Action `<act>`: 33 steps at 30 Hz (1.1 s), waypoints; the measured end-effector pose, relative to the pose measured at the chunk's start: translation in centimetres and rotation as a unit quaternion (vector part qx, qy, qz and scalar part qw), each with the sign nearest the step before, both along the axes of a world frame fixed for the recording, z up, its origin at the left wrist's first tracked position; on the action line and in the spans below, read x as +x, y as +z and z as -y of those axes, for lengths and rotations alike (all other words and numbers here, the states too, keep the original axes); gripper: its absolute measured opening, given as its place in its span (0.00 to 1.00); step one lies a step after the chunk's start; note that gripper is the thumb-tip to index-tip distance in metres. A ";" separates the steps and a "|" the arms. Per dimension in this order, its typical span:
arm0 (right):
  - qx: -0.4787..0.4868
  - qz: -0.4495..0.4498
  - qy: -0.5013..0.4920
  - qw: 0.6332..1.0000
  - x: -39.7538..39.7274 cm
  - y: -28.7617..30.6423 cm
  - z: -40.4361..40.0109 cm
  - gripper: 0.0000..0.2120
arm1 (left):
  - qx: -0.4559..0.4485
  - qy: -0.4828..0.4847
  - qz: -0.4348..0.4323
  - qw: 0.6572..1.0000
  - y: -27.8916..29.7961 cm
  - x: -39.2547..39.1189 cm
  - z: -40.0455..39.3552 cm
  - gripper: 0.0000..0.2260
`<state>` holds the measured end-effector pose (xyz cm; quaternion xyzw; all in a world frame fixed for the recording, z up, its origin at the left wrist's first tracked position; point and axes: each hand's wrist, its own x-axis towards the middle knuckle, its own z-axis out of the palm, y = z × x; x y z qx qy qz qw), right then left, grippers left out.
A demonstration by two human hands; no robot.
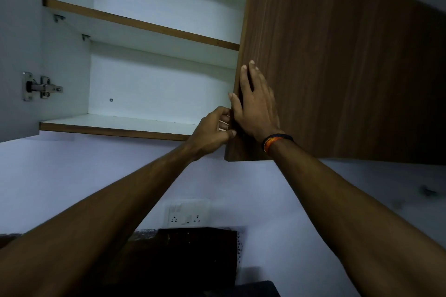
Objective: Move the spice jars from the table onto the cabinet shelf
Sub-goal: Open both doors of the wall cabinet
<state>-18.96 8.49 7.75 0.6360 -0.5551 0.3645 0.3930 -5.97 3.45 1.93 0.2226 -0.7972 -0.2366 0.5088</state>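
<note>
Two hands, left hand (212,129), right hand (255,103), cabinet door (337,55)

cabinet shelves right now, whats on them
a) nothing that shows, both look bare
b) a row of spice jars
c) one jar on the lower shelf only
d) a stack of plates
a: the lower shelf and the upper shelf show only bare white board, while both hands are at the edge of the wooden door, the left hand curled on it and the right hand flat on its face.
</note>
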 end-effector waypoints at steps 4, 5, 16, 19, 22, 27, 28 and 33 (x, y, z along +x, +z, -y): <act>-0.027 0.016 -0.020 0.999 0.3 0.2 -2.3 0.37 | -0.012 -0.051 0.008 0.999 0.0 -0.3 -2.2 0.19; -0.029 0.015 -0.023 0.999 0.1 0.2 -3.0 0.37 | -0.018 -0.059 0.010 0.998 -0.1 -0.4 -2.7 0.20; -0.074 -0.021 -0.053 0.996 -2.9 0.5 -11.0 0.40 | -0.148 -0.151 0.043 0.977 -2.4 -4.3 -8.9 0.32; -0.077 -0.032 -0.081 0.993 -4.4 0.5 -13.4 0.41 | -0.171 -0.159 0.045 0.971 -2.4 -6.3 -11.0 0.35; -0.072 -0.048 -0.110 0.990 -5.6 0.7 -15.8 0.40 | -0.169 -0.174 0.031 0.970 -2.6 -8.6 -12.9 0.40; -0.058 -0.062 -0.160 0.984 -7.4 1.1 -19.5 0.38 | -0.161 -0.204 0.043 0.965 -3.0 -11.8 -14.6 0.41; -0.059 -0.061 -0.170 0.982 -7.9 1.2 -20.1 0.38 | -0.174 -0.215 0.047 0.960 -2.9 -12.3 -14.9 0.41; -0.081 -0.042 -0.211 0.973 -12.0 1.3 -24.2 0.35 | -0.242 -0.256 0.066 0.934 -2.5 -16.5 -18.1 0.50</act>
